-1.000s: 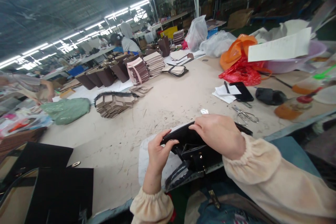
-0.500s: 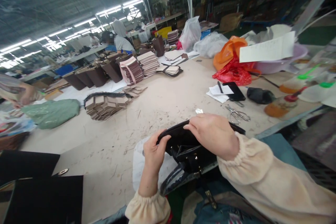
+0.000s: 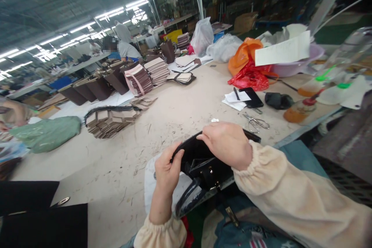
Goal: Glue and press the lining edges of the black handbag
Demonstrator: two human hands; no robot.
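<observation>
A black handbag [image 3: 200, 167] with gold-coloured fittings lies at the table's near edge, its mouth held apart. Its dark curved handle [image 3: 186, 197], which looks wrapped in clear film, hangs toward me. My left hand [image 3: 168, 168] pinches the bag's far rim at the left corner, thumb on the inside. Around the middle of the same rim, my right hand [image 3: 225, 143] is closed, with the back of the hand hiding part of the opening. Under the bag's left side is a white sheet [image 3: 149, 182]. Scissors [image 3: 255, 122] rest beyond my right wrist.
Stacked brown pieces [image 3: 112, 121] and a green plastic bag [image 3: 48, 133] sit at the left. Black panels [image 3: 43, 224] lie near left. A phone [image 3: 253, 97], an orange bottle [image 3: 299, 110] and a red plastic bag [image 3: 250, 79] stand on the right. Co-workers are farther back.
The view has shifted slightly, so the table items appear further left. Both hands keep their hold on the bag's rim, with little visible movement.
</observation>
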